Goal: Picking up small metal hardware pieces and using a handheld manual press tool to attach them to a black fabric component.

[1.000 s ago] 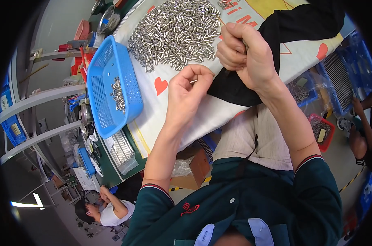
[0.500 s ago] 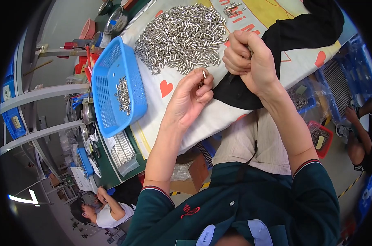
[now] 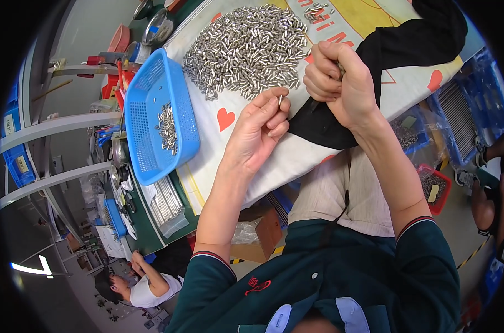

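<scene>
A small silver metal pin (image 3: 280, 100) is pinched between the thumb and fingertips of my left hand (image 3: 256, 130). That hand hovers over the white printed cloth, just below a large pile of similar metal pins (image 3: 243, 53). Close by on the right, my right hand (image 3: 342, 83) is closed in a fist. A bit of something shows at its curled fingers, too small to name. Beneath the fist, a black cloth (image 3: 318, 126) lies on the table and runs up to the far right.
Left of the pile stands a blue plastic basket (image 3: 186, 119) with some pins inside. A smaller group of pins (image 3: 318, 12) lies past the pile. Metal rods (image 3: 166, 202) rest at the left. A red bin (image 3: 443, 191) is on the floor at right. Two people are nearby.
My left fingertips have shifted up slightly, and the pin between them sits at a different angle. My right hand has hardly moved. The person at the far right has changed position.
</scene>
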{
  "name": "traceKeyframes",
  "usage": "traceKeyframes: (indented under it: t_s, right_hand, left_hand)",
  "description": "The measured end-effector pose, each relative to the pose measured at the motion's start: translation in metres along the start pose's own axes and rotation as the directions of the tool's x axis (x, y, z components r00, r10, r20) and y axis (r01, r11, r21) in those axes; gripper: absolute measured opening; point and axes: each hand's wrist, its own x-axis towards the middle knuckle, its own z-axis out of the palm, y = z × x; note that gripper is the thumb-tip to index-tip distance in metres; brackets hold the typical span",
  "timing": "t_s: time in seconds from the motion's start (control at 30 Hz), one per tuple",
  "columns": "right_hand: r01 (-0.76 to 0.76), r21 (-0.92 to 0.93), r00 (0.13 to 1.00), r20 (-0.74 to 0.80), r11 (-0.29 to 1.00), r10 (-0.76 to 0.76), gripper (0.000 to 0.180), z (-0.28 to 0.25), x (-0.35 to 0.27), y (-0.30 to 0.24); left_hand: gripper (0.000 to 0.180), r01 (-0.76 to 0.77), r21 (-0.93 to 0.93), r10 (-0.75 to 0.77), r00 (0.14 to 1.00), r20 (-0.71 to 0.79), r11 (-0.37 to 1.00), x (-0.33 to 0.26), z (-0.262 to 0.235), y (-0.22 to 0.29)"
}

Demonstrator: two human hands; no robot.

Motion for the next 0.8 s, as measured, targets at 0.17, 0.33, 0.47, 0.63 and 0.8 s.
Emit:
traceKeyframes:
  t_s: [0.17,0.33,0.47,0.63,0.8]
  right_hand:
    - [0.003,0.001,1.0,0.005,1.0,-0.003,0.037,-0.001,0.0,0.0]
    - [0.018,-0.001,0.999,0.028,1.0,-0.018,0.037,-0.001,0.0,0.0]
    - [0.029,0.025,0.999,0.04,0.999,-0.03,0.036,-0.001,0.0,0.002]
    - [0.022,0.022,1.0,0.019,1.0,-0.022,0.035,-0.001,0.0,0.001]
    - [0.025,0.023,1.0,0.008,0.999,-0.025,0.034,-0.001,-0.001,0.001]
  left_hand:
    - [0.027,-0.035,-0.075,0.034,0.999,-0.022,0.997,-0.002,0.0,0.007]
    - [0.026,-0.228,0.552,0.354,0.926,-0.131,0.802,-0.003,-0.009,0.02]
    - [0.013,-0.211,0.919,0.62,0.784,-0.046,0.334,0.008,-0.008,0.01]
    - [0.006,-0.148,0.966,0.648,0.72,0.251,-0.21,0.016,-0.002,0.001]
    - [0.004,-0.081,0.937,0.583,0.764,0.277,-0.339,0.016,-0.002,0.003]
